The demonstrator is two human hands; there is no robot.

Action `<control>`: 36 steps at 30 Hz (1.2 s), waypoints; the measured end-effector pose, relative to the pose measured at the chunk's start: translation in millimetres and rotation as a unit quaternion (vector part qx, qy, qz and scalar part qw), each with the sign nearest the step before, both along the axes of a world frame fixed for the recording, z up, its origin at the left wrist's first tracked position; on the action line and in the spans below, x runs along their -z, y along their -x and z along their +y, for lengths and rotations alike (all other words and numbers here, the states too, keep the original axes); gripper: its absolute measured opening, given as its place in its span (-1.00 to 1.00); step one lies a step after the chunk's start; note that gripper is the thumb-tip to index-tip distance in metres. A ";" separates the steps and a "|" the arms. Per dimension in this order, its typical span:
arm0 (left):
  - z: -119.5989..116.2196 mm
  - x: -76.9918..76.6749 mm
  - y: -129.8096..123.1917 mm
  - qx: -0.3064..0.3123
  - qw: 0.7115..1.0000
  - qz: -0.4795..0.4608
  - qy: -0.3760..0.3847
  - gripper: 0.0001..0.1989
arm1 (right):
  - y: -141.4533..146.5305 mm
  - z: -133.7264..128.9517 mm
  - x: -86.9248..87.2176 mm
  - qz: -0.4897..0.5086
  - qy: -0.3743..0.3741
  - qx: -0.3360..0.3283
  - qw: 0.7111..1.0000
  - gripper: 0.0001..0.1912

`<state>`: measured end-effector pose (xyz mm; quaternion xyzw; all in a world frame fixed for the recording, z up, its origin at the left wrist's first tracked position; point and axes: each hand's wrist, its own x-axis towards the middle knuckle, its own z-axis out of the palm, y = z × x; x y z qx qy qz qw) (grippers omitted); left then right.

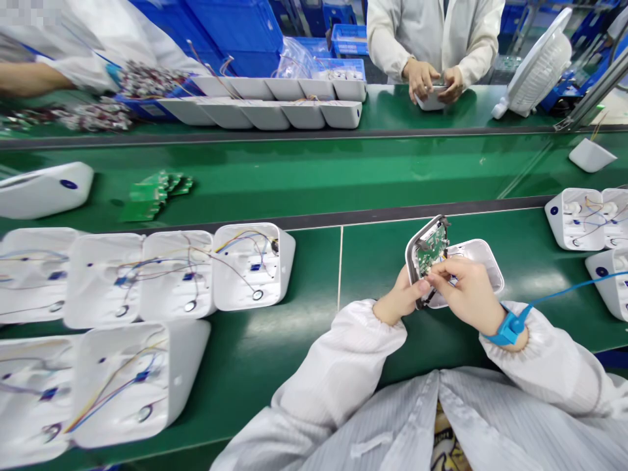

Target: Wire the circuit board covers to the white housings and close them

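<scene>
My left hand (pixel 403 296) grips the lower edge of a tilted panel (pixel 413 252) with a grey rim, and a green circuit board (pixel 432 247) is fixed on its inner side. Fingers pinched together, my right hand (pixel 464 288) is at the lower part of the board; what lies between its fingertips is too small to tell. Behind and below that hand, an open white housing (pixel 483 258) rests on the green table, touching or close to the panel. A blue strap (pixel 507 328) with a cord circles my right wrist.
Open white housings with wires (pixel 252 265) stand in rows at left, more (pixel 581 219) at right. Green boards (pixel 150 196) lie on the belt (pixel 294 173). Across it, a person's hands (pixel 432 82) hold a part near a fan (pixel 537 69); another person's arm is upper left.
</scene>
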<state>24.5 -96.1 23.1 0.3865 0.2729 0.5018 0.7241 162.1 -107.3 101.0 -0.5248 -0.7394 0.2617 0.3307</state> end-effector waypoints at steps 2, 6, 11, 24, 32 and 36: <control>0.4 0.9 0.2 0.002 1.000 -0.001 -0.010 -0.28 | -0.8 0.0 -2.9 -0.037 -0.021 -0.010 0.999 -0.79; 0.9 -2.2 1.2 0.001 1.000 0.009 -0.009 -0.30 | -1.7 0.9 -5.1 -0.086 -0.046 -0.019 0.995 -0.80; 1.0 -6.6 1.6 0.003 1.000 0.003 0.001 -0.33 | -2.6 2.2 -1.5 -0.081 -0.077 -0.024 0.993 -0.80; 3.1 -10.2 -0.5 0.006 1.000 -0.011 0.001 -0.34 | -5.0 6.9 -1.5 -0.052 -0.081 -0.013 0.995 -0.83; 1.4 -8.7 0.5 0.009 1.000 -0.019 0.016 -0.33 | -4.9 3.0 4.6 0.034 -0.018 -0.010 0.999 -0.87; 2.1 -9.3 -0.2 0.004 0.999 -0.039 0.034 -0.37 | -4.6 1.1 8.1 -0.007 -0.089 -0.019 0.996 -0.84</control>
